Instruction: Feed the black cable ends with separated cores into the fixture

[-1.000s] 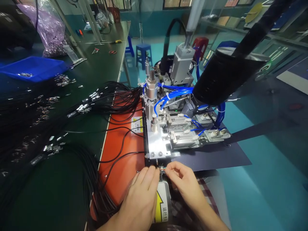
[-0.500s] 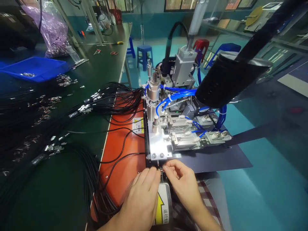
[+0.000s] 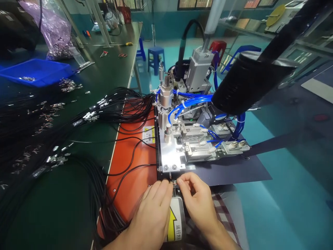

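Both hands meet at the near end of the machine, just below its bright metal plate. My left hand lies back up with its fingers together over the machine's front edge; what is under its fingertips is hidden. My right hand pinches with thumb and forefinger at a tiny metallic piece beside the left fingertips, too small to make out. Below them a yellow arrow label shows between the wrists. Thin black cables run over the orange base into the machine's left side.
Bundles of black cables with metal ends lie on the dark green table at left. Behind them are a blue tray and a purple bag. A black cylinder hangs over the machine's right side. Stools stand behind.
The view has shifted very slightly. My right hand's pinching fingertips have moved a little, and a small metallic glint now shows between the hands. The left hand stays in place.
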`<state>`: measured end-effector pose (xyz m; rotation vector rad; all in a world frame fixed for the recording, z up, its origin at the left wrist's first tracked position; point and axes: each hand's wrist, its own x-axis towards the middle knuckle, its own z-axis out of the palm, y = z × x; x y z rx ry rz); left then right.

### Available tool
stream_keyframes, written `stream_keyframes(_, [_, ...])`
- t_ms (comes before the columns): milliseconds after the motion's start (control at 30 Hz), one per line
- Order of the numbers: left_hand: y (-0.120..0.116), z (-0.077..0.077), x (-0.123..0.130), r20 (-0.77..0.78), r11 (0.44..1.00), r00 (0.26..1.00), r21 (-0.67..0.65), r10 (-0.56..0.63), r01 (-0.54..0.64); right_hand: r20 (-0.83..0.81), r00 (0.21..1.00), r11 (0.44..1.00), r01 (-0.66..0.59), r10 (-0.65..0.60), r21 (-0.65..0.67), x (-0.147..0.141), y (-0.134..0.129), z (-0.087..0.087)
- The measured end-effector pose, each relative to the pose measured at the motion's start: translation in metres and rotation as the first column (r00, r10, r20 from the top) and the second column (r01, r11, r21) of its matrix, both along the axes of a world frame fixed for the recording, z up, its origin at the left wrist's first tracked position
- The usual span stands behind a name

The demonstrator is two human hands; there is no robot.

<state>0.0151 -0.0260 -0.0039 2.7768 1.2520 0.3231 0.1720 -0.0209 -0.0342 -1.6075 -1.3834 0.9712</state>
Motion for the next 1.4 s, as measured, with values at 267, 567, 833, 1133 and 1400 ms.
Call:
stream_keyframes(267, [-0.001, -0.001, -0.001, -0.003, 0.999, 1.000, 0.049, 0.003, -0.003, -0.228, 0.972, 0.983, 0.004, -0.047, -0.184, -0.002, 0.005, 0.004])
stream_keyframes(567, [0.000, -0.004, -0.002, 0.016, 0.995, 1.000, 0.103, 0.004, -0.006, -0.494, 0.856, 0.925, -0.049, -0.156, -0.377, 0.004, 0.010, 0.000])
stream_keyframes(833, [0.002, -0.003, -0.003, 0.032, 1.000, 0.999, 0.017, 0.003, -0.004, -0.504, 0.856, 0.955, -0.043, -0.117, -0.294, 0.003, 0.003, -0.006])
stream_keyframes(1133, [0.001, -0.012, -0.005, 0.199, 0.990, 0.977, -0.134, 0.072, -0.045, -0.472, 0.876, 0.962, -0.041, -0.095, -0.269, -0.003, 0.006, -0.007])
stream_keyframes(1400, [0.000, -0.012, -0.008, 0.249, 0.959, 0.958, -0.275, 0.141, -0.069, -0.404, 0.915, 0.976, -0.092, 0.004, -0.198, 0.000, 0.004, -0.005])
